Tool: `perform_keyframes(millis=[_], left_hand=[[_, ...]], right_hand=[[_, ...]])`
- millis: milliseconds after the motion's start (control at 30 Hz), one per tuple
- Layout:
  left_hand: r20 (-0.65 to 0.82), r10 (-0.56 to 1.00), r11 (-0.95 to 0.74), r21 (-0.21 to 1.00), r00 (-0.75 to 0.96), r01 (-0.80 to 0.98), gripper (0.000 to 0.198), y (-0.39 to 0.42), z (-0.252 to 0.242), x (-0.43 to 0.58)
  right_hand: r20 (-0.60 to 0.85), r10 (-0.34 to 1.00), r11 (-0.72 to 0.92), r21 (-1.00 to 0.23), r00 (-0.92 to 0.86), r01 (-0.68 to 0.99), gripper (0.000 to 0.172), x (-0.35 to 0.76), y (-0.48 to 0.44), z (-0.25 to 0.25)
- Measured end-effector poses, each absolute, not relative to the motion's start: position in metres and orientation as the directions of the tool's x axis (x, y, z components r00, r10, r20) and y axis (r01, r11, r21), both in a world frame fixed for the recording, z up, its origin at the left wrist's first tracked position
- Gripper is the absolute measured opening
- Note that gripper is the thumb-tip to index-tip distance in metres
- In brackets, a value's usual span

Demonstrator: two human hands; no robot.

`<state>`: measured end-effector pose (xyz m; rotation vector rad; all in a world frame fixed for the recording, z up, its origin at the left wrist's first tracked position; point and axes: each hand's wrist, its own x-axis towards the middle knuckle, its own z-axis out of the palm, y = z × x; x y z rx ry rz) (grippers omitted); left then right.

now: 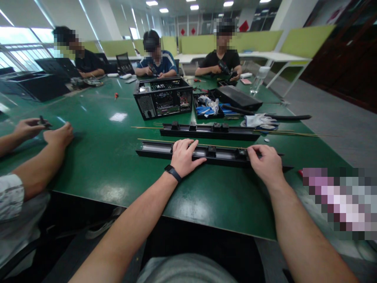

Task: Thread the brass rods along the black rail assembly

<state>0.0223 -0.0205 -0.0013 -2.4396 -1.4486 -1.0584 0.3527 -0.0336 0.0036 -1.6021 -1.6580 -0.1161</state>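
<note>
A long black channel-shaped rail [156, 148] lies across the green table in front of me, with small black blocks [212, 151] seated inside it. My left hand [184, 157] rests over the rail's middle, fingers stretched across the channel and thumb spread along its near side. At the right end, the thumb and fingers of my right hand [265, 161] are pinched together beside another black block [241, 152]; whatever sits between them is hidden. A thin brass-coloured rod [153, 140] runs along the rail's far edge. Behind it lies a second black rail [206, 131] with similar blocks.
Beyond the rails stand an open black computer case [163, 98] and a black tray [210, 114] holding blue-white gloves. More gloves [260, 121] and thin rods [294, 133] lie right. A neighbour's hands [57, 131] work at left. Three people sit opposite; a clear bottle [259, 80] stands far right.
</note>
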Motion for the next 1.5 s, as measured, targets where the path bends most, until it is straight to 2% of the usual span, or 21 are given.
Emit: perform_keyframes(millis=[333,533,800,967,1033,1200,1300,1500], left_hand=[[0.610,0.733,-0.534,0.240,0.302,0.811,0.069,-0.020,-0.002,0.023],[0.615,0.728,-0.538,0.238,0.303,0.809,0.070,-0.021,-0.002,0.023],[0.603,0.740,-0.530,0.249,0.299,0.810,0.070,-0.021,-0.002,0.023],[0.606,0.740,-0.525,0.248,0.293,0.815,0.070,-0.021,-0.002,0.023],[0.610,0.736,-0.528,0.245,0.294,0.813,0.070,-0.021,-0.002,0.023],[0.608,0.739,-0.528,0.253,0.291,0.810,0.070,-0.020,-0.002,0.022],[0.609,0.737,-0.529,0.252,0.291,0.810,0.069,-0.020,-0.002,0.022],[0.607,0.741,-0.525,0.256,0.288,0.812,0.068,-0.021,-0.002,0.023]], right_hand=[[0.531,0.834,0.177,-0.515,0.150,0.839,0.026,0.351,-0.033,0.005],[0.522,0.842,0.161,-0.484,0.136,0.860,0.020,0.359,-0.032,0.005],[0.483,0.798,-0.077,-0.511,0.361,0.856,0.014,0.388,-0.032,0.006],[0.488,0.786,-0.076,-0.533,0.379,0.843,0.020,0.378,-0.033,0.007],[0.534,0.782,-0.018,-0.495,0.321,0.869,0.030,0.371,-0.035,0.007],[0.617,0.780,0.119,-0.306,0.101,0.945,0.064,0.353,-0.039,-0.001],[0.618,0.783,0.114,-0.252,0.069,0.961,0.064,0.345,-0.040,-0.005],[0.616,0.784,0.097,-0.246,0.078,0.964,0.051,0.340,-0.043,-0.002]])
